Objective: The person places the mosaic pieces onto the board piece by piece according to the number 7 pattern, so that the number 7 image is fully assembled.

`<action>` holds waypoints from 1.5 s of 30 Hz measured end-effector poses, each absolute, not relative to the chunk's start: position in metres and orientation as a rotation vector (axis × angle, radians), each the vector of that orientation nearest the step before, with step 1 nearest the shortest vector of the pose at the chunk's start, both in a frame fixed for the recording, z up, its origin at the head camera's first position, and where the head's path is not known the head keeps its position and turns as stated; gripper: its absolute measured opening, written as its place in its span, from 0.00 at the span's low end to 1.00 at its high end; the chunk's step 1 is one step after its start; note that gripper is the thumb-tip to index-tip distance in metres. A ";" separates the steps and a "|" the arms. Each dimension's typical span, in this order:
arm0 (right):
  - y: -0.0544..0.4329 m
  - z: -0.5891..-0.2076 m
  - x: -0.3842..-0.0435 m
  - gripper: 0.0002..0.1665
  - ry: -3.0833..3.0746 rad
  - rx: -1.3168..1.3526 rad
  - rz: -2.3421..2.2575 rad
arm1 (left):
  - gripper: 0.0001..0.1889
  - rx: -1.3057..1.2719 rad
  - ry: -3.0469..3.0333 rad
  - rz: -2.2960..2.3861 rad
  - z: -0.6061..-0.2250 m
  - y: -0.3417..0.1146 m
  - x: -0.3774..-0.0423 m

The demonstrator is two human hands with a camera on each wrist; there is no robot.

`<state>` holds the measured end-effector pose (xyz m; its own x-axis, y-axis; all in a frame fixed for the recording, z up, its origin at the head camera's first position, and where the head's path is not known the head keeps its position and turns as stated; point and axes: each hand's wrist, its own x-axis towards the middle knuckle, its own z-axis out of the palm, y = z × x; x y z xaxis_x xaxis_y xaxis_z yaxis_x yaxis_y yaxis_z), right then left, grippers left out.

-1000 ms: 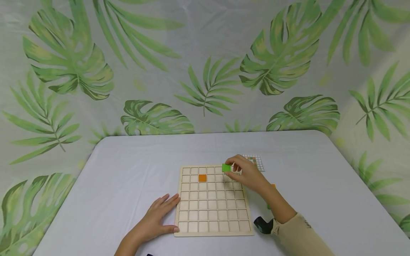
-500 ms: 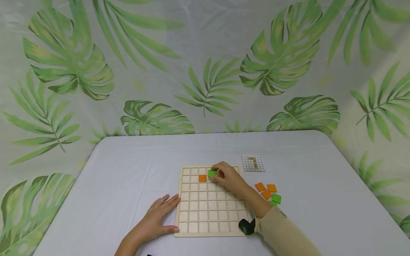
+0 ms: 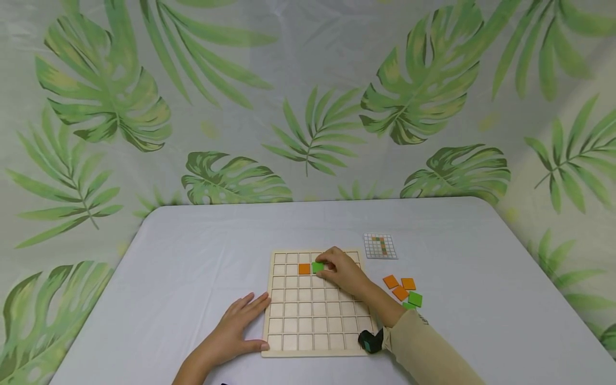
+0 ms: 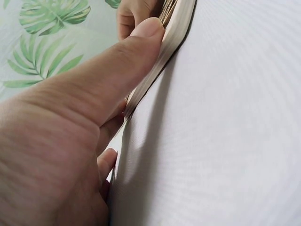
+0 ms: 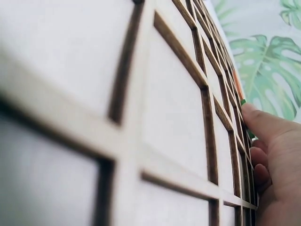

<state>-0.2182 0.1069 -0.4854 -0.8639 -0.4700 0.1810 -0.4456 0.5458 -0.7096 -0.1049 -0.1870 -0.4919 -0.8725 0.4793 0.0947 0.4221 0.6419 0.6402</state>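
A wooden grid board (image 3: 320,353) lies flat on the table, its square cells edged by thin raised strips. My right hand (image 3: 344,274) pinches a green square tile (image 3: 317,267) between thumb and fingers, at a cell in the second row from the back. Directly left of it, an orange tile (image 3: 304,269) lies in its own cell. In the right wrist view only a sliver of green shows by the thumb (image 5: 251,115). Along the board's left edge rests my left hand (image 3: 235,330), fingers spread and fairly straight, the thumb on the near left corner.
Right of the board lie loose tiles, several in all, orange (image 3: 391,281) and green (image 3: 415,299). A small pattern card (image 3: 380,246) printed with a coloured grid is behind them. The black wrist camera (image 3: 370,341) hangs over the board's near right corner. A leaf-print cloth (image 3: 308,133) stands behind the table.
My right hand has carried the green tile leftward from the board's back right, then slightly nearer, beside the orange tile. The loose tiles and card came into full view. My left hand stays put.
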 end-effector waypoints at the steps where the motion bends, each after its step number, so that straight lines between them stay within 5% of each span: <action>1: 0.107 -0.486 -0.218 0.18 2.739 -0.813 -1.237 | 0.46 0.765 2.774 1.052 -0.492 -0.187 -0.105; 26: 0.146 -0.445 -0.196 0.26 2.846 -0.767 -1.343 | 0.47 0.754 2.772 1.026 -0.491 -0.187 -0.106; 45: 0.237 -0.488 -0.164 0.26 3.078 -0.462 -1.102 | 0.47 0.744 2.758 1.019 -0.491 -0.187 -0.105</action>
<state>-0.1639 0.2372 -0.4878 -0.9483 -0.2059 0.2414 -0.3123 0.7399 -0.5958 -0.1052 -0.1871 -0.4910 -0.8741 0.4813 0.0657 0.4084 0.6551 0.6356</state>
